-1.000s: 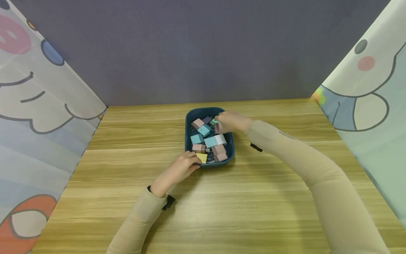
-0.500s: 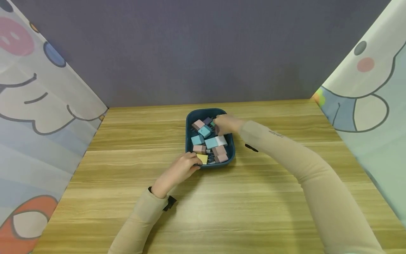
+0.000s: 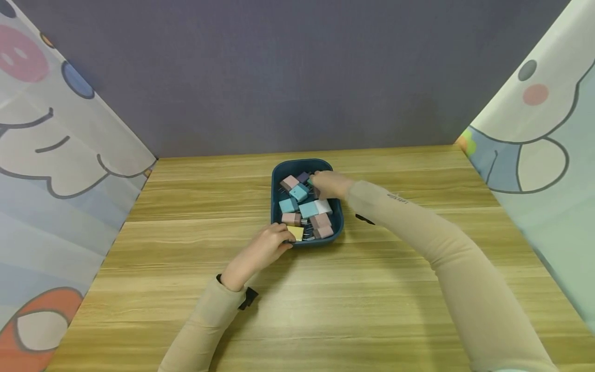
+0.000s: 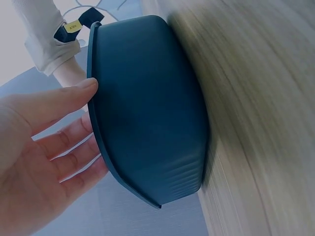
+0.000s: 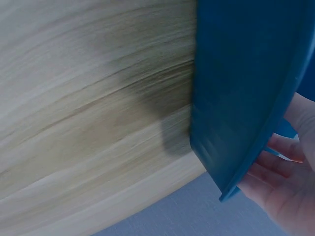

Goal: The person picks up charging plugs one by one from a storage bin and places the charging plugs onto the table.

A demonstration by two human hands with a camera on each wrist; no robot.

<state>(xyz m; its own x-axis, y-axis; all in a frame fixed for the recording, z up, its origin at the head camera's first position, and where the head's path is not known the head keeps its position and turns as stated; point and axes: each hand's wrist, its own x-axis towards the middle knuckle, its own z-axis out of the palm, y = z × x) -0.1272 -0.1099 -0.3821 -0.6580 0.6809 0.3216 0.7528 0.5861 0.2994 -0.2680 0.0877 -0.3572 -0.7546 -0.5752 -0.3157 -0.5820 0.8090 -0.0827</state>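
Observation:
A dark blue plastic bin holds several small plug-like blocks with metal prongs, among them a yellow one, a light blue one and a pink one. My left hand grips the bin's near left corner. In the left wrist view its thumb presses the rim from outside, the other fingers on the inner side. Over the far right rim, my right hand reaches into the bin beside a green block. Its fingertips are hidden, so I cannot tell what they hold.
The bin stands on a wood-grain table, close to the dark grey panel at the back. Cartoon-printed sheets flank the table on both sides.
My right hand has shifted slightly left and deeper over the bin's far right part, its forearm following. The left hand keeps its place on the corner.

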